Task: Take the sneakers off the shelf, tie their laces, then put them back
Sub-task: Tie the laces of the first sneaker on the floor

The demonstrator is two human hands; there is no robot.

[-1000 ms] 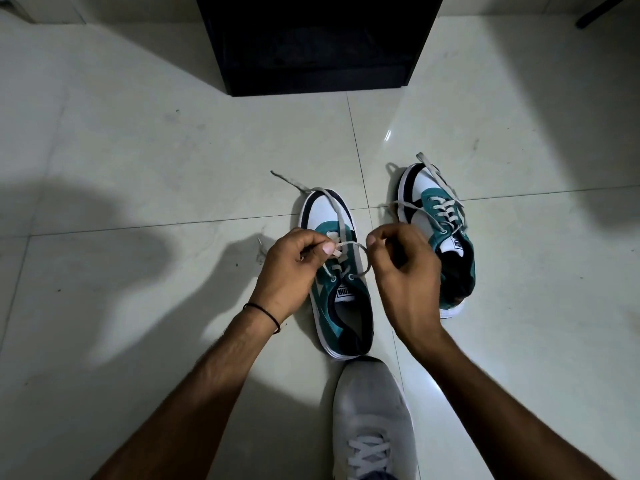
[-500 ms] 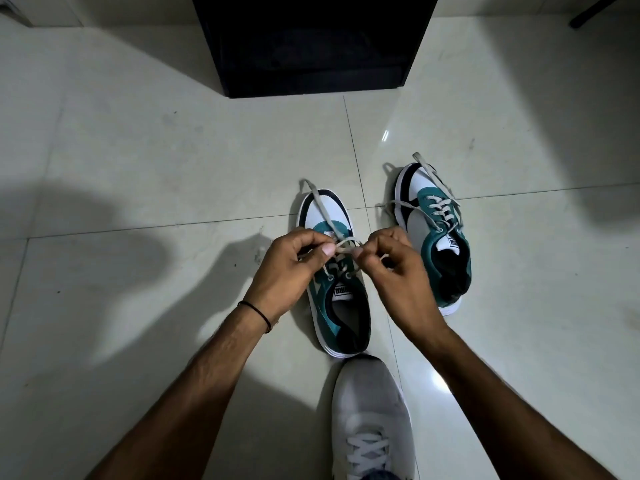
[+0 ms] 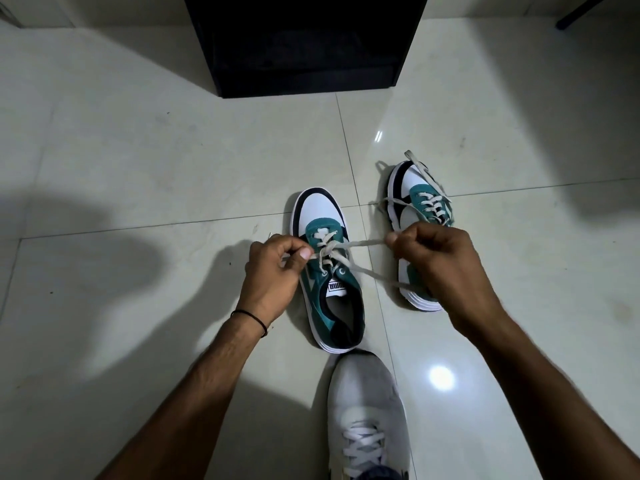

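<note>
Two teal, white and black sneakers stand on the tiled floor, toes pointing away. The left sneaker (image 3: 325, 271) is between my hands. My left hand (image 3: 273, 271) pinches one end of its lace at the shoe's left side. My right hand (image 3: 440, 268) grips the other lace (image 3: 363, 243), pulled taut to the right, with a second strand running to it lower down. The right sneaker (image 3: 412, 199) lies partly behind my right hand, its laces loose over the toe and floor.
A black shelf unit (image 3: 304, 43) stands at the top centre, its inside dark. My own grey shoe (image 3: 367, 414) is planted just behind the left sneaker's heel. A dark bar (image 3: 595, 8) crosses the top right corner. Pale glossy floor tiles (image 3: 138, 150) surround everything.
My hands were close together over the tongue; now they have pulled apart, the right hand moving right over the other sneaker, and the lace is drawn tight.
</note>
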